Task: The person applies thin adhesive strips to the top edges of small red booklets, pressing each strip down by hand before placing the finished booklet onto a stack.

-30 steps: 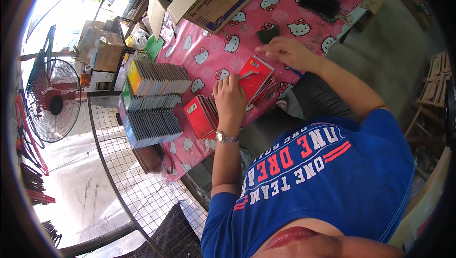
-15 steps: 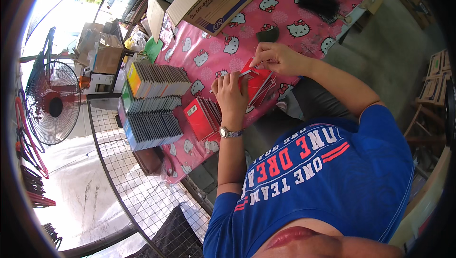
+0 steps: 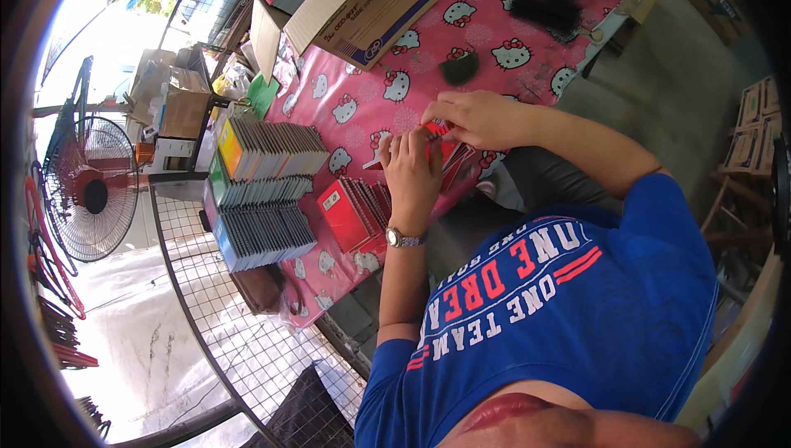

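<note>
My left hand, with a wristwatch on its wrist, curls its fingers over a red notebook above the table's near edge. From the right, my right hand pinches at the same notebook's upper edge, its fingertips close to my left fingers. Much of that notebook is covered by both hands. Under and beside them lie more red notebooks, fanned out. Left of my left wrist, another pile of red spiral notebooks leans in an overlapping row.
Tall rows of spiral notebooks with yellow, green and blue covers stand at the left. An open cardboard box sits at the back of the pink patterned table cover. Beyond my hands are a dark green half-round piece and black bristly bundles.
My right hand has moved slightly left and down, closer to my left hand, its back turned more upward. The red notebook between them is now more covered.
</note>
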`<state>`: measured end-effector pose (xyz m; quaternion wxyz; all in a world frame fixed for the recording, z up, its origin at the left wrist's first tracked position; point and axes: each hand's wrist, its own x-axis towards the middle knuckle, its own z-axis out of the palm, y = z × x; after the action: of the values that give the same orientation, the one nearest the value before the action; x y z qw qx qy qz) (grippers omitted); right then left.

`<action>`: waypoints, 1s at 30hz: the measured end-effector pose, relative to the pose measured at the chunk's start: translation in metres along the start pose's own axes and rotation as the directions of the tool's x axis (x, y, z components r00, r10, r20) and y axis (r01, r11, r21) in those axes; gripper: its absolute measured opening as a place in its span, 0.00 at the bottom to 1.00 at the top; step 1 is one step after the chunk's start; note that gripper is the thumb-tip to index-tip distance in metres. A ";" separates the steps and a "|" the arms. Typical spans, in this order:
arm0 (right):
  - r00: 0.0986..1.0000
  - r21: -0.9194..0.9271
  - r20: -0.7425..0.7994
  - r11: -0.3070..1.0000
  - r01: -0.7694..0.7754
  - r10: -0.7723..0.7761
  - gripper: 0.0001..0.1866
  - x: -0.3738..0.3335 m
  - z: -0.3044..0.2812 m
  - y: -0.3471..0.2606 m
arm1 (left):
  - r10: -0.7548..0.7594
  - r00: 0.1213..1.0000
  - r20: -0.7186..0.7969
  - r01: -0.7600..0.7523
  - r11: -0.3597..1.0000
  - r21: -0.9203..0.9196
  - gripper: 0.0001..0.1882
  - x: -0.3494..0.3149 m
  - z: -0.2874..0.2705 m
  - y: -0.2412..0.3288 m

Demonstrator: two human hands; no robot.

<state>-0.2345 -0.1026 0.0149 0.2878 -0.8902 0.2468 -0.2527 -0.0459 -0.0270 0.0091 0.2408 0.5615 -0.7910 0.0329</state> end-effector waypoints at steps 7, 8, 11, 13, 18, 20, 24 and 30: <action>0.890 -0.343 -0.191 0.821 -0.457 0.415 0.28 0.040 0.046 0.121 | 0.001 1.000 -0.010 -0.001 0.999 -0.039 0.09 -0.003 0.005 -0.007; 0.848 -0.427 -0.226 0.733 -0.529 0.480 0.32 0.041 0.057 0.120 | -0.012 1.000 0.002 0.012 0.999 -0.042 0.08 -0.007 0.004 -0.011; 0.812 -0.554 -0.204 0.620 -0.556 0.546 0.35 0.049 0.074 0.137 | -0.002 1.000 -0.017 0.001 0.997 -0.083 0.08 -0.013 0.004 -0.022; 0.806 -0.603 -0.147 0.594 -0.533 0.574 0.35 0.050 0.064 0.156 | -0.011 0.998 -0.055 0.015 0.996 0.087 0.09 -0.007 -0.001 -0.009; 0.938 0.862 0.268 0.380 -0.336 0.222 0.27 0.058 0.004 0.102 | -0.213 0.975 -0.059 0.219 0.965 0.142 0.18 -0.025 0.000 -0.019; 0.912 0.816 0.406 0.472 -0.335 -0.054 0.26 0.054 -0.015 0.071 | -0.170 0.985 -0.038 0.168 0.984 -0.053 0.20 -0.022 0.006 -0.026; 0.814 0.297 0.581 0.926 -0.232 0.018 0.23 0.045 -0.044 0.055 | -0.117 0.992 -0.053 0.109 0.986 -0.125 0.21 -0.004 0.010 -0.012; 0.825 0.391 0.564 0.871 -0.298 0.029 0.28 0.046 -0.042 0.060 | -0.111 0.991 -0.076 0.100 0.986 -0.131 0.22 0.001 0.010 -0.010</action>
<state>-0.2429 -0.1886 0.0208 0.5704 -0.8043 0.1656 -0.0162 -0.0403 -0.0351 -0.0010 0.3100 0.5843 -0.7499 -0.0071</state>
